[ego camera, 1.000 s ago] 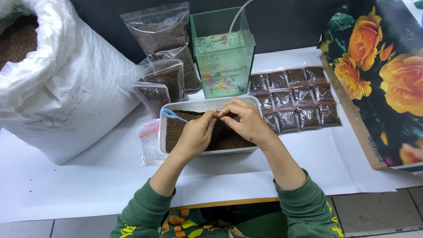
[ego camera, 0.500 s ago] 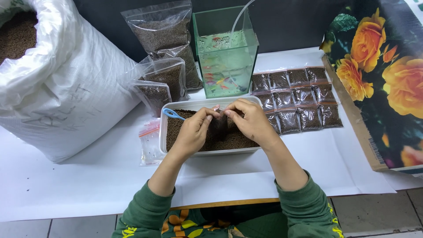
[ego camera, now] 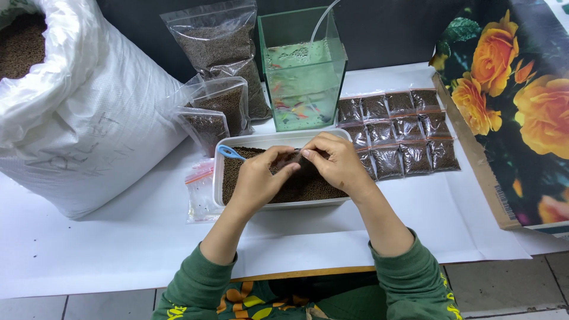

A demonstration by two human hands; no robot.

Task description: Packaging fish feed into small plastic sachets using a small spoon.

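Two hands meet over the white tray (ego camera: 220, 178) of dark brown pellets, and between them sits a small clear bag (ego camera: 298, 160), only partly visible. The left hand (ego camera: 258, 178) comes in from the left with its fingers curled and its fingertips pressed onto the bag's left end. The right hand (ego camera: 336, 161) comes in from the right, thumb and forefinger pinched on the bag's top edge. The bag lies directly between the two sets of fingertips, its long axis running left to right along the tray's length, just above the pellets at the tray's far middle. Neither hand is nearer than the other; both touch it, and the bag's edge spans the short gap from one pinch to the other. How full the bag is cannot be told, since the fingers cover most of it.

A blue scoop (ego camera: 229, 152) rests at the tray's far left corner, just beside the left hand. Right of the tray, small filled bags (ego camera: 400, 133) lie in rows on the white paper. Behind the tray stands a green fish tank (ego camera: 302, 74), with larger pellet bags (ego camera: 216, 89) to its left and a big white sack (ego camera: 77, 118) further left. A few empty zip bags (ego camera: 198, 192) lie against the tray's left side.
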